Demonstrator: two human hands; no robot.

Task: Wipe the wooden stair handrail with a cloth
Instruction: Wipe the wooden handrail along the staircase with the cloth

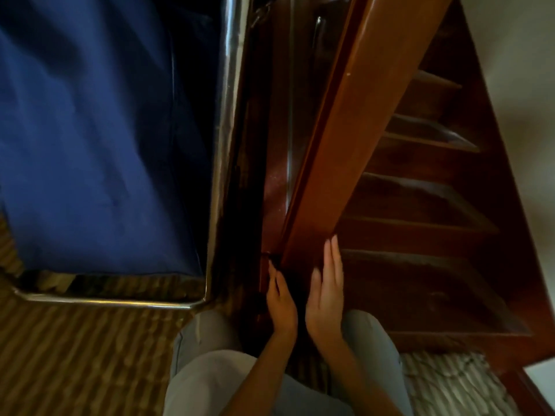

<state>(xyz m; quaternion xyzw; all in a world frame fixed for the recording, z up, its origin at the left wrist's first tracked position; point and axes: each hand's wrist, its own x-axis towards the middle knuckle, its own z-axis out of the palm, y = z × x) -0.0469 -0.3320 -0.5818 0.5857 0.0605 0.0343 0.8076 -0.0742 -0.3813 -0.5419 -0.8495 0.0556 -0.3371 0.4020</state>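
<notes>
The wooden stair handrail is a broad, glossy brown beam running from the upper right down to the lower middle. My right hand lies with straight fingers along the rail's right side near its lower end. My left hand reaches with straight fingers into the dark gap on the rail's left side, fingertips near the rail's foot. Something dark sits between the two hands at the rail's base, too dim to identify. I see no distinct cloth.
Dark wooden steps climb to the right of the rail. A metal-framed cart with a blue fabric bag stands at the left, its chrome frame close to the rail. Striped carpet covers the floor. My knees in light trousers are below.
</notes>
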